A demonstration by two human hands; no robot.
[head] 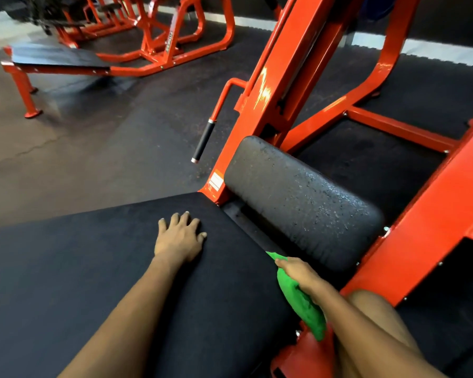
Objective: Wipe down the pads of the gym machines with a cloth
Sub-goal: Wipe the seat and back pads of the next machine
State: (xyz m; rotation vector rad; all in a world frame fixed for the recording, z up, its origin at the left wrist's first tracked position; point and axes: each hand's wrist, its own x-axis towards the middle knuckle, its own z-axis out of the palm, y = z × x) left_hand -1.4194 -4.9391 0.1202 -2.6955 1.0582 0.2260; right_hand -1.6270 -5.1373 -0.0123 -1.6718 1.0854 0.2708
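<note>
The left hand (180, 236) lies flat, fingers spread, on the large black pad (93, 268). At that pad's right edge, just below the rounded pad (298, 205), the right hand (301, 274) grips the green cloth (301, 304).

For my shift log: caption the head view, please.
Left hand flat on the large black pad; right hand grips a green cloth at its edge.

Dark rubber floor (137, 126); orange machine frames (170, 39) stand beyond.
</note>
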